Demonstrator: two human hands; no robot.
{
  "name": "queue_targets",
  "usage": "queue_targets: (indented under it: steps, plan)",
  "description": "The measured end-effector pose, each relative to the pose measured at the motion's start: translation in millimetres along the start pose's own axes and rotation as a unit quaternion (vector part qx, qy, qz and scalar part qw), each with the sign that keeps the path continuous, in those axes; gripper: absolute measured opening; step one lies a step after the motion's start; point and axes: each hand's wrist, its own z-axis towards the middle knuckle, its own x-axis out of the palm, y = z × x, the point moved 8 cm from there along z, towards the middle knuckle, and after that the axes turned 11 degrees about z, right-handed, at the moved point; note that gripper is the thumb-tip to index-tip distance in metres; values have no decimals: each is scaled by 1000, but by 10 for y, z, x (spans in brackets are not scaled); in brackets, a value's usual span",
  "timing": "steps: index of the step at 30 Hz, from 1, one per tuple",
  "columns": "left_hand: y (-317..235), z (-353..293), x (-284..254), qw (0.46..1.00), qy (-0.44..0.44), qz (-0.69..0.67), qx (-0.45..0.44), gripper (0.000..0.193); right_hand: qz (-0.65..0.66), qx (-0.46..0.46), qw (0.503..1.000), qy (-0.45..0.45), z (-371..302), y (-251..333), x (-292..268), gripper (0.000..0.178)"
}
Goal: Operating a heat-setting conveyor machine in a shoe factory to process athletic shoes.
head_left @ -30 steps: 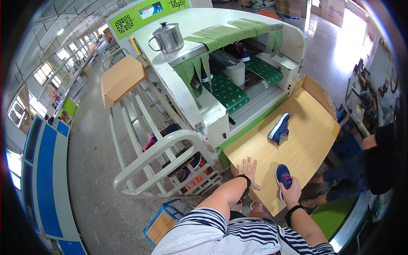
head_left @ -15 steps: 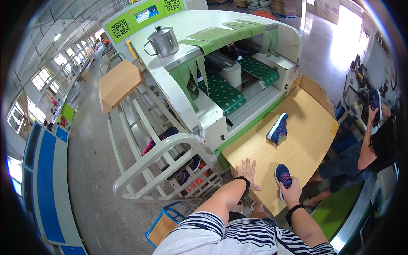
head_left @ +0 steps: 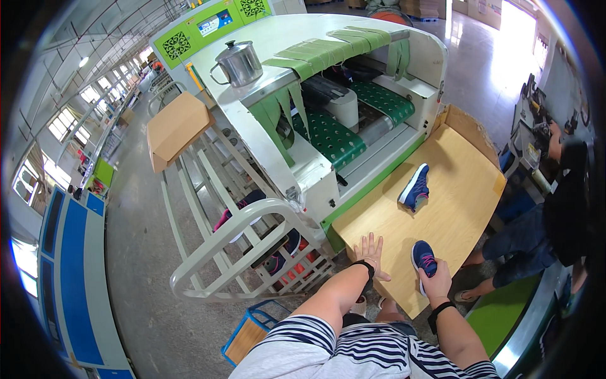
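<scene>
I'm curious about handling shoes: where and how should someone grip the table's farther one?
Grip the farther shoe around its middle, probably from the near end: its length runs away from the camera, white sole leftward, blue upper rightward, so a hand could straddle it.

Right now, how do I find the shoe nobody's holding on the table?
Find the big white machine. On the wooden table in front, look for the farther navy shoe. Unlike the nearer shoe, gripped by the right hand, it lies free.
</scene>
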Motion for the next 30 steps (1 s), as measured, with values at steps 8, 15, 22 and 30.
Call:
queue_targets:
  steps: [8, 15, 22, 30]
  plan:
    - [-8, -34, -35, 1000, 7, 4, 0, 155, -6, 2, 1000, 0, -6, 7, -10, 49]
    - [7, -13, -31, 1000, 6, 1, 0, 154, -1, -1, 1000, 4, 14, 27, 0, 49]
    - [5, -8, -27, 1000, 9, 1, 0, 154, 1, -5, 1000, 3, 13, 45, -7, 48]
    - [-53, -75, 15, 1000, 7, 8, 0, 153, 2, -4, 1000, 2, -67, 17, -59, 48]
